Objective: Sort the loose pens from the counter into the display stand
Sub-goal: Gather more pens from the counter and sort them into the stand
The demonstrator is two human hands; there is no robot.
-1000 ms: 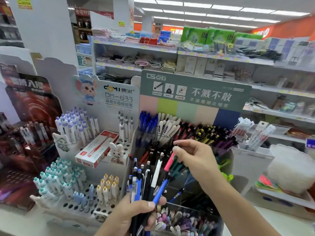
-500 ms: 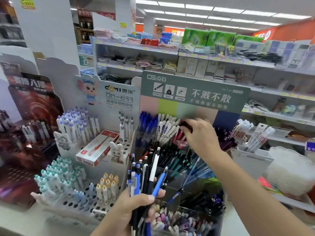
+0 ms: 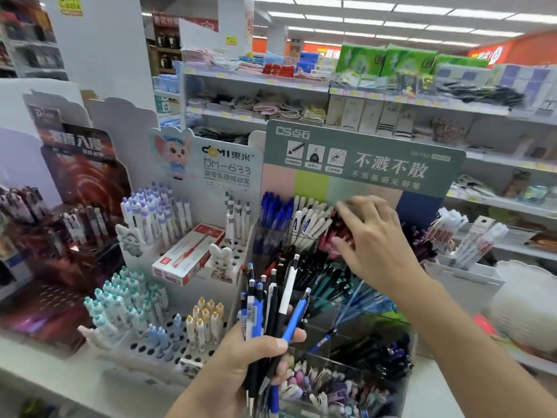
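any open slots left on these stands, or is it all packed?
Free: empty holes in the white peg tray, in front of the teal-capped pens and yellow-capped pens, and around the bunny figure. Crowded: the back row under the right hand, and the clear bins.

White store shelves [image 3: 391, 98] run across the far side under ceiling strip lights [image 3: 391, 10]; an orange wall [image 3: 527, 52], blurred, far right.

We saw the left hand [image 3: 241, 357] gripping a bundle of pens [image 3: 271, 309] while the right hand [image 3: 373, 236], fingers spread, reached over red pens [image 3: 337, 233] in the display stand [image 3: 361, 164].
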